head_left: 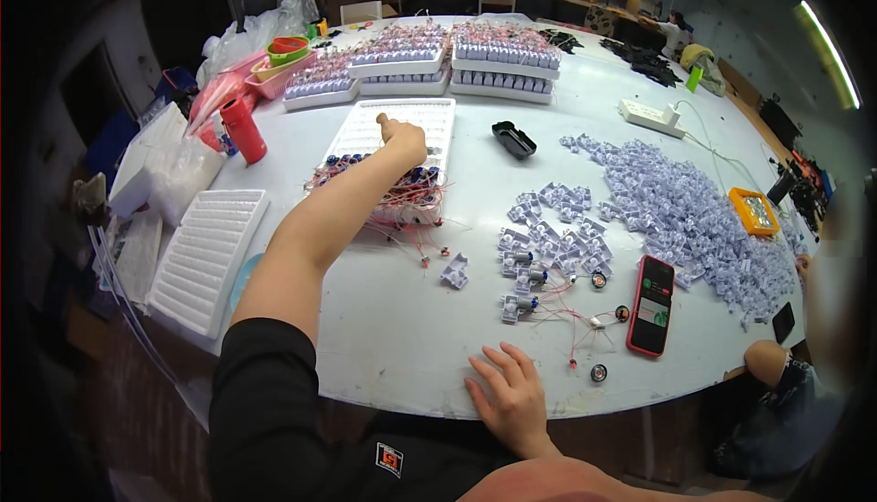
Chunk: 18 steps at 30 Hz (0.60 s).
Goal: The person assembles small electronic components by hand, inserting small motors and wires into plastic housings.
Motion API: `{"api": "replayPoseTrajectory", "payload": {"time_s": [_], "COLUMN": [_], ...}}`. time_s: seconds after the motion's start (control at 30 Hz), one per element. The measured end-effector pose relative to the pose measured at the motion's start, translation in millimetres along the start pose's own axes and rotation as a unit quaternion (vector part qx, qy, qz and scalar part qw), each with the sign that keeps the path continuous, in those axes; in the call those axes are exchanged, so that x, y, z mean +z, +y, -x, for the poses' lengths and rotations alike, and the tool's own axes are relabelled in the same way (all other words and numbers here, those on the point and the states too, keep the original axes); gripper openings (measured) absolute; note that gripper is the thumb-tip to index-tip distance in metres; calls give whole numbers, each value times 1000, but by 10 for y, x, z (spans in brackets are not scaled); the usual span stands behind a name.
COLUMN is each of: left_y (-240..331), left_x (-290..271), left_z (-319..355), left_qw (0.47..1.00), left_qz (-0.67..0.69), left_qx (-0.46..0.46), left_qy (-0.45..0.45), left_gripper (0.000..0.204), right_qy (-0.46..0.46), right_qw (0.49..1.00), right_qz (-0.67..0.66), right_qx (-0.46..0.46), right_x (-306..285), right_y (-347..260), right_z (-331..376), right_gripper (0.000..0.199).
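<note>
In the head view, the left hand (pixel 403 139) reaches far out over the middle of the bench (pixel 393 338), fingers curled narrow over the white slotted tray (pixel 384 127); whether it pinches a part cannot be told. The near end of that tray holds rows of small blue-capped parts with red wires (pixel 402 193), some wires spilling onto the bench surface. The right hand (pixel 509 392) lies flat at the near edge, fingers spread wide, holding nothing.

Bare bench lies between the near edge and the tray, and just left of the right hand. To the right of the right hand, a red phone (pixel 651 305) lies near the near edge, with loose wired parts (pixel 585 319) between it and the hand. Small white plastic housings (pixel 548 228) are scattered beyond these, and a large heap of them (pixel 694 219) fills the right side, an orange box (pixel 753 211) resting on it. An empty white tray (pixel 206 255) lies at the left edge, a red cylinder (pixel 243 130) stands beyond it. Stacked filled trays (pixel 457 68) line the far edge.
</note>
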<state>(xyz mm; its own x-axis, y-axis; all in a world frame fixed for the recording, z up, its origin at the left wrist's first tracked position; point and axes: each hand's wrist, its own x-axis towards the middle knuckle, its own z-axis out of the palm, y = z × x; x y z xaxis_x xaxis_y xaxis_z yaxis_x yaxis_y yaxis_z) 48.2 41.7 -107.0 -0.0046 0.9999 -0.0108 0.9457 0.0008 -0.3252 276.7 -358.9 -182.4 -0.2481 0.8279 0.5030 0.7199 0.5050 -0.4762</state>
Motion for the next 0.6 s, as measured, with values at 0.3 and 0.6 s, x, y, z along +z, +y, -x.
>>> {"api": "replayPoseTrajectory", "payload": {"time_s": [0.3,0.6], "left_y": [-40,-130], "left_x": [251,136], "left_z": [-95,-94], "left_qw": [999,998], "left_qz": [24,31], "left_qx": [-29,-43], "left_qy": [22,28], "left_gripper": [43,37], "right_qy": [-18,-15], "right_qw": [1000,1000], "right_qz": [-6,-1], "right_qx": [5,15], "right_x": [8,37], "right_y": [18,2], "right_z": [6,-60], "right_gripper": [34,35]}}
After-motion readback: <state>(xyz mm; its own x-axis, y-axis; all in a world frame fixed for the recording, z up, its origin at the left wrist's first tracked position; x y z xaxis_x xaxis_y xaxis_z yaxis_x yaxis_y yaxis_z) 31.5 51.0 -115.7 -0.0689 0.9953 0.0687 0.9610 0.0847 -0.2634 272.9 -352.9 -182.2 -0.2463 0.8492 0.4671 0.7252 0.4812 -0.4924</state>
